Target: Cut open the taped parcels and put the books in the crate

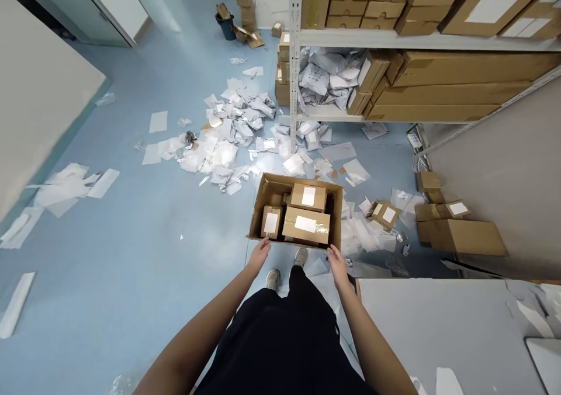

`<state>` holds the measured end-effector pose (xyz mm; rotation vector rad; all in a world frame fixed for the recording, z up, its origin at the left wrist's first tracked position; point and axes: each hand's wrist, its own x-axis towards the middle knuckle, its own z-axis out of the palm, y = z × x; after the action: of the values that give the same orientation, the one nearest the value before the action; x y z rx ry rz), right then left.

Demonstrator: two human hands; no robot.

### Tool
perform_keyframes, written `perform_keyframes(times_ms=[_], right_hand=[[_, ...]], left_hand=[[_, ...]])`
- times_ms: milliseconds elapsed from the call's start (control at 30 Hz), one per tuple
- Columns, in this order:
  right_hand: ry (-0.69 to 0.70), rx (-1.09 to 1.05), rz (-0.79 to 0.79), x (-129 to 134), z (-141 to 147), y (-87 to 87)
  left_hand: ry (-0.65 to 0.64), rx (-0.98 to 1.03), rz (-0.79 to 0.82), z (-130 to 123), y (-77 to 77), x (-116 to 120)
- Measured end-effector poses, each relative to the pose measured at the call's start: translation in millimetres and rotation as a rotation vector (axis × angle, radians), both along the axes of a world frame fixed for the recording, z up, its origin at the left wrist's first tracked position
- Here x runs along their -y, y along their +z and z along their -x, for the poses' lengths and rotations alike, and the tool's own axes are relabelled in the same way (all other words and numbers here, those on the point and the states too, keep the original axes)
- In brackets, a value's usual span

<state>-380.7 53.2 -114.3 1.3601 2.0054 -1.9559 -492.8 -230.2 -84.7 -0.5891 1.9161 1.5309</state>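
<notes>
An open cardboard box (pixel 298 180) is in front of my feet, with several smaller cartons inside. Among them are a small carton (pixel 271 222) on the left, a wider carton (pixel 305 224) at the near side and another carton (pixel 308 197) behind it, all bearing white labels. My left hand (pixel 259 253) grips the box's near rim towards the left corner. At the near right corner, my right hand (pixel 337 264) is closed on the same rim. The fingers under the edge are hidden on both hands. Whether the box touches the floor, I cannot tell.
White plastic mailers (pixel 239 117) lie heaped on the blue floor ahead. A metal shelf (pixel 394 40) loaded with cartons stands at the upper right, its post close beyond the box. To my right is a grey table (pixel 429 325). Flattened cartons (pixel 464 237) lean near the wall.
</notes>
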Motion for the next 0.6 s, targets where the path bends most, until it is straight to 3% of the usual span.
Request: perform_keyframes(times_ms=[100, 200, 333, 467, 600], right_hand=[[0.019, 0.051, -0.023, -25, 37, -23.7], [0.033, 0.12, -0.045, -48, 67, -58.2], [0.045, 0.224, -0.115, -72, 98, -117.8], [0.061, 0.263, -0.185, -80, 113, -178.1], [0.093, 0.24, -0.23, -78, 113, -224.4]], left_hand=[[-0.019, 0.01, 0.087, 30, -20.0, -21], [-0.02, 0.026, 0.146, 63, -53.7, -41], [-0.022, 0.075, 0.208, 100, -119.7, -65], [-0.025, 0.115, 0.236, 121, -191.4, -82], [-0.039, 0.113, 0.148, 126, -242.8, -95]])
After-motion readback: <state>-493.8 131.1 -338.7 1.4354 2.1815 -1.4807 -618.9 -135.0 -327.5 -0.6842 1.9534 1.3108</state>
